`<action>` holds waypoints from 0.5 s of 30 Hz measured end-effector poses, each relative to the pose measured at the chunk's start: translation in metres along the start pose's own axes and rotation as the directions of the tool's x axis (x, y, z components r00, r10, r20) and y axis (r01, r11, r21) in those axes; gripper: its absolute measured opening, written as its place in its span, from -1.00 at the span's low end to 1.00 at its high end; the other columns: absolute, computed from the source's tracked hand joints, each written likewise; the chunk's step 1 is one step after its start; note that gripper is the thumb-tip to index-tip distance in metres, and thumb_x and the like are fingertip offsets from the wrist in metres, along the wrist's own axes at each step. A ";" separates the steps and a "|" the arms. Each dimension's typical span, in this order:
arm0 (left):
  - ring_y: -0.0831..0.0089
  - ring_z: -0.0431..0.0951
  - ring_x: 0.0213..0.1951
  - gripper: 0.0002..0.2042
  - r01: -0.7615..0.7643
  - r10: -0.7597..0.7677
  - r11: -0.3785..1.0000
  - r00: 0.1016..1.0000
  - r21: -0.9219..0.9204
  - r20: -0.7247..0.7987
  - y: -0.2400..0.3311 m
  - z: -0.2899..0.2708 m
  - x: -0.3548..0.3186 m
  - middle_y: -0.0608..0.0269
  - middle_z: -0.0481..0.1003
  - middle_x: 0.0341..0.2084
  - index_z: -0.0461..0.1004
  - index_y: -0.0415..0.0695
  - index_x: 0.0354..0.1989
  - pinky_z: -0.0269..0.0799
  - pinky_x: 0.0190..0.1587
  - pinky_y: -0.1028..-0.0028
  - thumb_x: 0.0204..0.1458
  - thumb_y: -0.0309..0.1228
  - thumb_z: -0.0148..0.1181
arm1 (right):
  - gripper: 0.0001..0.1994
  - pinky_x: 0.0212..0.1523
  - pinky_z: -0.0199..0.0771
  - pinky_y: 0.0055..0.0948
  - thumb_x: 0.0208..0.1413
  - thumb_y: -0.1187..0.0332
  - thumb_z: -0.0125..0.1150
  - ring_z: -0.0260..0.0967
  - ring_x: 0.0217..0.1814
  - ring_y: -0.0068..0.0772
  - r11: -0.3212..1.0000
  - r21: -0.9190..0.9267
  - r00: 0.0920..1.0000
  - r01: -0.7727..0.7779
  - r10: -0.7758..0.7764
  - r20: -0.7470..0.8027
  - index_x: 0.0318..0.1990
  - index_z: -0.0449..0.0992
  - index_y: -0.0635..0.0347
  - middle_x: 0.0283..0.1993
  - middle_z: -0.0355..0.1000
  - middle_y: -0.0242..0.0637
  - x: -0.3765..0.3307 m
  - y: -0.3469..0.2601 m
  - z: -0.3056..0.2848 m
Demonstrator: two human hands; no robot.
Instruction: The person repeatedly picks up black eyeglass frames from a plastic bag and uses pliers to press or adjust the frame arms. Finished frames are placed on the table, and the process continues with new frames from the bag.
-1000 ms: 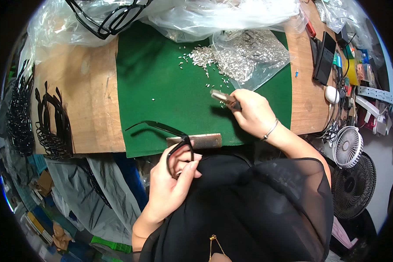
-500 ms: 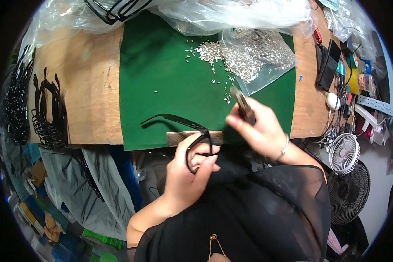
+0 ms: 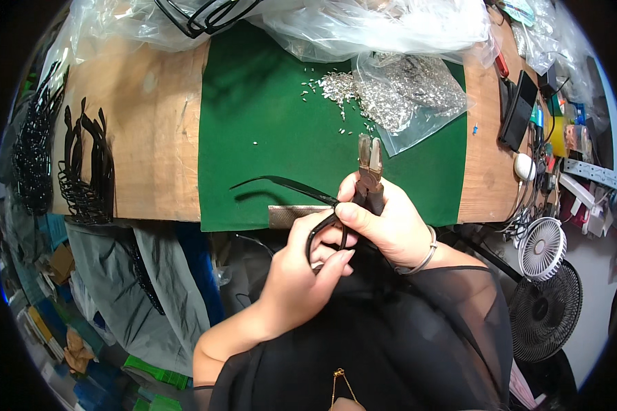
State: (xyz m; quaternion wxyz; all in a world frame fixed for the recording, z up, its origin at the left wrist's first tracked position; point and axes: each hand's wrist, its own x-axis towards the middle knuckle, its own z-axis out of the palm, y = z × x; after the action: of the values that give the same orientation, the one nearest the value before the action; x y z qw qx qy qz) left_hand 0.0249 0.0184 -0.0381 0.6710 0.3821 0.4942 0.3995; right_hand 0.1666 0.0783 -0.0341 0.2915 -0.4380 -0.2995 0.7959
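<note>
A: Two hands meet at the near edge of the table [image 3: 151, 137]. What do they hold?

B: The right hand [image 3: 387, 222] has its fingers wrapped tight around pliers [image 3: 369, 171], whose tips point far over the green mat [image 3: 267, 123]. The left hand [image 3: 308, 264] pinches a curved black headband [image 3: 301, 195] just beside them.

A: What lies around?

B: Farther off, a clear bag of small silver parts [image 3: 404, 96]. Far left, black headbands [image 3: 82, 171] hang over the edge. A small white fan [image 3: 541, 240] stands right.
</note>
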 end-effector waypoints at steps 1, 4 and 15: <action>0.57 0.46 -0.41 -0.58 0.063 -0.059 0.996 0.996 -0.065 0.062 0.010 -0.004 0.000 0.14 0.40 -0.34 0.09 -0.29 0.01 0.45 -0.38 0.61 -0.05 -0.70 0.00 | -0.84 -0.37 0.30 -0.62 0.03 0.45 0.11 0.23 -0.42 -0.69 1.000 -0.015 1.000 0.002 -0.001 0.024 -0.30 0.25 0.24 -0.45 0.28 -0.43 -0.001 -0.001 -0.002; 0.57 0.44 -0.39 -0.56 0.104 -0.077 0.957 0.991 -0.270 0.110 0.029 -0.009 -0.008 0.10 0.38 -0.30 0.06 -0.27 0.03 0.46 -0.36 0.61 -0.06 -0.73 -0.02 | -0.84 -0.36 0.29 -0.64 0.02 0.45 0.11 0.23 -0.42 -0.69 0.991 -0.103 0.990 0.086 -0.073 0.124 -0.28 0.27 0.25 -0.42 0.27 -0.43 -0.004 -0.013 0.003; 0.59 0.47 -0.44 -0.66 0.239 -0.197 0.935 0.965 -0.262 0.175 0.044 -0.029 -0.035 0.12 0.45 -0.29 0.20 -0.34 -0.02 0.40 -0.34 0.64 -0.02 -0.67 -0.01 | -0.78 -0.30 0.29 -0.33 -0.11 0.35 0.16 0.29 -0.33 -0.17 0.365 -0.737 0.806 0.568 -0.069 0.588 -0.34 0.28 0.20 -0.44 0.31 -0.22 -0.002 -0.023 -0.013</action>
State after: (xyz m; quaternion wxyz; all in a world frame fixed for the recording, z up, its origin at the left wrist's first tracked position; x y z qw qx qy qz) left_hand -0.0164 0.0071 0.0076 0.7928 0.2541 0.4216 0.3593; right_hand 0.1834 0.0943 -0.0216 0.0893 -0.2509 -0.8133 0.5173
